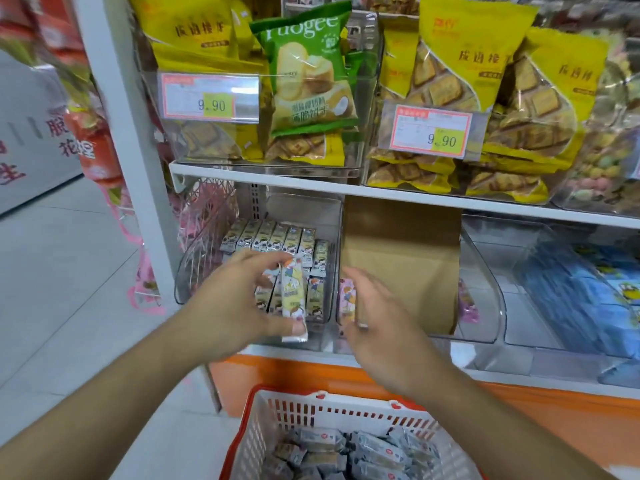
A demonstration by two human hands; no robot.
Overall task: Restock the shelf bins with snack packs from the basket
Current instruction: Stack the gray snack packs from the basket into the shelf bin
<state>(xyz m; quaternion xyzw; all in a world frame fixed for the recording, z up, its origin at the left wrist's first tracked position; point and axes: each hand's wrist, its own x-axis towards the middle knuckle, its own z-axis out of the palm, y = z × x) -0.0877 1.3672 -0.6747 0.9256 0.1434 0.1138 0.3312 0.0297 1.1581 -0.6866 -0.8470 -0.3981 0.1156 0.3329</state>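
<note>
Yellow snack pack (293, 299) is pinched upright by left hand (239, 299) for slotting into clear bin (180, 271); right hand (377, 317) is held spread beside a pink pack (347, 301).

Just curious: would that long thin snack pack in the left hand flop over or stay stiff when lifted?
Probably fairly stiff: the snack pack stays straight though the left hand pinches only its ends. Likely light, since fingertips alone hold it. Its glossy wrapper may be slippery.

The lower shelf (291, 349) before me bore clear bins (323, 216) and a cardboard box (401, 258); the upper shelf (263, 174) carried bins of yellow biscuit bags (446, 74).
</note>
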